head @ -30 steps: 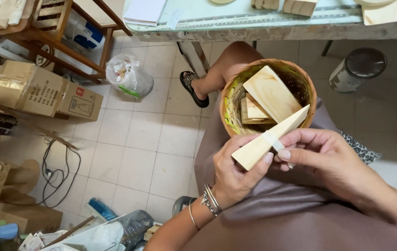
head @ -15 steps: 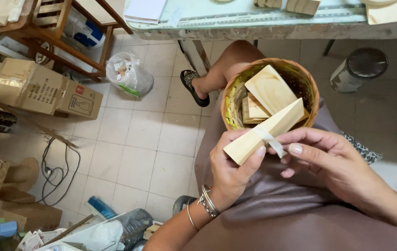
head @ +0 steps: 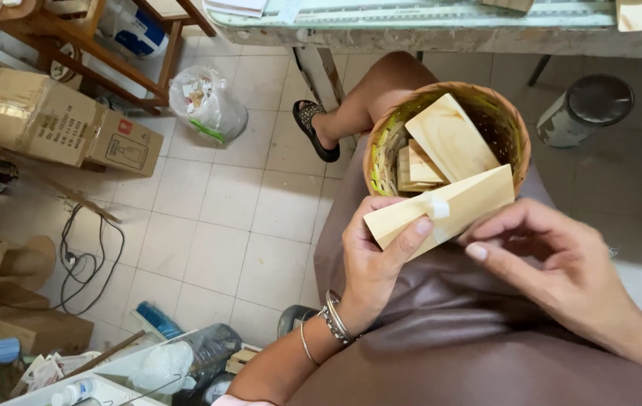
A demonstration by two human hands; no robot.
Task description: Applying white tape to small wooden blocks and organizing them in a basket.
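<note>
My left hand [head: 375, 265] grips a flat pale wooden piece [head: 471, 201] by its lower left end, thumb across its face. A small white scrap [head: 436, 204] sits on the piece near the thumb. My right hand [head: 554, 263] hovers just right of and below the piece, fingers apart, fingertips close to its edge and holding nothing. Behind the piece, a round woven basket [head: 385, 143] rests on my lap and holds several more wooden pieces [head: 448, 139].
A table edge [head: 441, 34] runs across the top. A grey metal can [head: 584, 109] stands at the right. On the tiled floor sit a plastic bag [head: 209, 101], cardboard boxes [head: 50, 120], a wooden rack [head: 73, 45], cables [head: 88, 256] and clutter at the lower left.
The wooden piece has turned from edge-on to showing its broad face. My right hand has let go of it and drawn back to the right with its fingers spread.
</note>
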